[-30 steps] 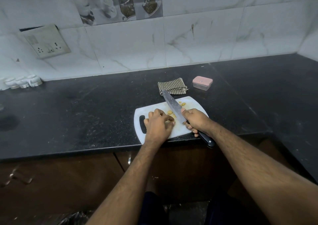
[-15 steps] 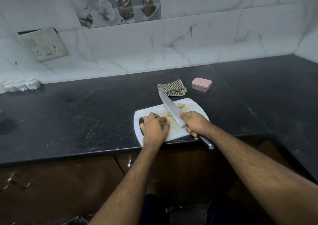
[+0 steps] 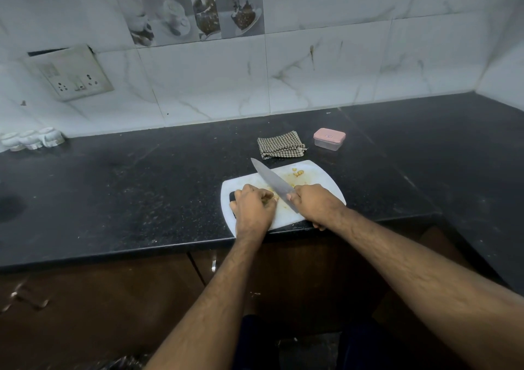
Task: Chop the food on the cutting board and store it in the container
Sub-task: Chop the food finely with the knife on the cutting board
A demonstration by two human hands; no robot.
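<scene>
A white cutting board [image 3: 317, 175] lies at the front edge of the black counter. Small yellow food pieces [image 3: 297, 173] lie near its far edge, and more sit under the blade. My right hand [image 3: 316, 204] grips the handle of a large kitchen knife [image 3: 270, 181], whose blade slants up to the left over the board. My left hand [image 3: 253, 206] rests on the board's left part with fingers curled over yellow food [image 3: 270, 197] beside the blade. A small clear container with a pink lid [image 3: 329, 138] stands shut behind the board to the right.
A folded checked cloth [image 3: 280, 145] lies just behind the board. Small white jars [image 3: 31, 138] stand at the far left by the wall, under a wall socket [image 3: 72, 75]. The counter [image 3: 141, 188] turns a corner at the right. Wooden cabinet doors run below.
The knife has shifted a little on the board, its handle end now hidden behind my right hand. My left hand stays curled over the food beside the blade.
</scene>
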